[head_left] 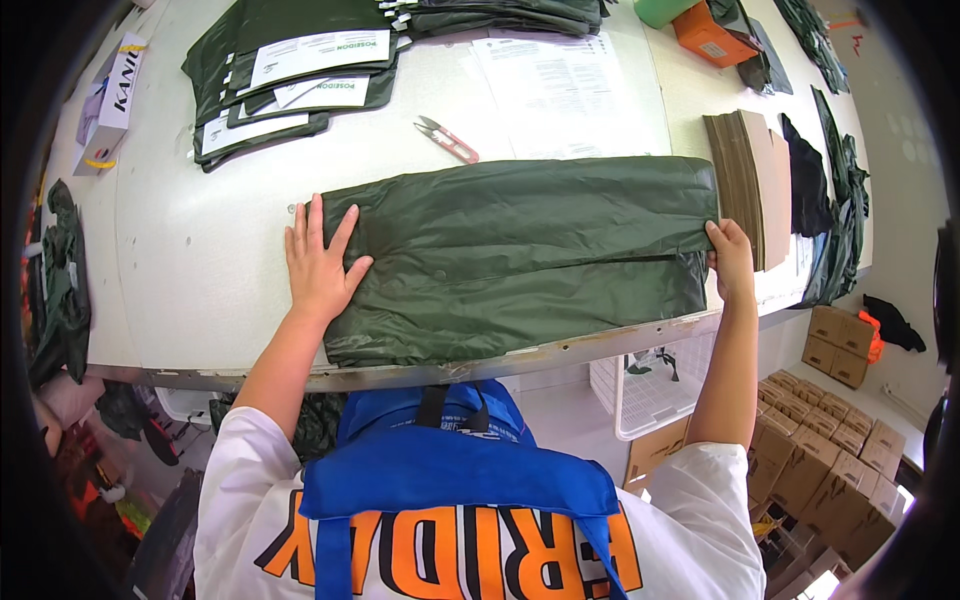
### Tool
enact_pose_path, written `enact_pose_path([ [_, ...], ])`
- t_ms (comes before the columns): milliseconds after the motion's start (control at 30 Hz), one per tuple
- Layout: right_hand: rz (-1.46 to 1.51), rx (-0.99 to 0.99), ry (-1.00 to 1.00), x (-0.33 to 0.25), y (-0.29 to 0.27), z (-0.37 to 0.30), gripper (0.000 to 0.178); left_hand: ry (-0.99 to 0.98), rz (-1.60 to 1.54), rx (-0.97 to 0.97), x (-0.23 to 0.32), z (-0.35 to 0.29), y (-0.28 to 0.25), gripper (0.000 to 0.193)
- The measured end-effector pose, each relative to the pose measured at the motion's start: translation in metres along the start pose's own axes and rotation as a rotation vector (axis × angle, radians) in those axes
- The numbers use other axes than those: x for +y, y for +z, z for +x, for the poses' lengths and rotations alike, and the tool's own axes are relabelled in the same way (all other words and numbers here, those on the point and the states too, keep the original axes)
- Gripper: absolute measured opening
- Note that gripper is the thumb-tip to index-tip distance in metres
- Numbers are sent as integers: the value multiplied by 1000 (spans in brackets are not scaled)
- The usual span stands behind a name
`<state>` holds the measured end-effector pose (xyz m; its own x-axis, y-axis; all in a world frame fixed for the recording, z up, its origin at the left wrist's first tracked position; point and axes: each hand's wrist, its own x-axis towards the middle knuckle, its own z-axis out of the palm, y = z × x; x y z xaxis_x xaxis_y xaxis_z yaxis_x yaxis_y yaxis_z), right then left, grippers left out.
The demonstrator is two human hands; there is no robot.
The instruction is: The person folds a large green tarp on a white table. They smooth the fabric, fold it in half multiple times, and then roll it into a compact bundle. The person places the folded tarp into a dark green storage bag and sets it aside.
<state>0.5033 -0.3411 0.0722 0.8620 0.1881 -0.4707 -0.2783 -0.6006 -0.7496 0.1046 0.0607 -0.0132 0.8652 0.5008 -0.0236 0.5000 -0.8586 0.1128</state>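
Note:
A dark green garment (pixel 520 225), smooth and slightly shiny, lies folded into a long rectangle along the table's front edge. One fold line runs lengthwise across its right half, with a narrow gap there. My left hand (pixel 322 262) rests flat on the garment's left end, its fingers spread. At the right end, my right hand (pixel 731 250) pinches the garment's edge between thumb and fingers. Just beyond the cloth lies a pair of thread snips (pixel 450 140) with pinkish handles, touched by neither hand.
Stacks of packed green garments (pixel 300 75) with white labels stand at the back left, beside printed sheets (pixel 555 90). Brown cardboard sheets (pixel 740 190) stand right of my right hand. An orange box (pixel 712 35) is at the back right. Below the table's edge is a white plastic basket (pixel 655 395).

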Motion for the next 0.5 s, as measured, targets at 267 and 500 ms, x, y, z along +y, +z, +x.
enact_pose_path([
  [267, -928, 432, -430, 39, 34, 1, 40, 24, -9, 27, 19, -1, -22, 65],
  [500, -1177, 327, -702, 7, 122, -32, 58, 217, -101, -78, 72, 6, -25, 74],
])
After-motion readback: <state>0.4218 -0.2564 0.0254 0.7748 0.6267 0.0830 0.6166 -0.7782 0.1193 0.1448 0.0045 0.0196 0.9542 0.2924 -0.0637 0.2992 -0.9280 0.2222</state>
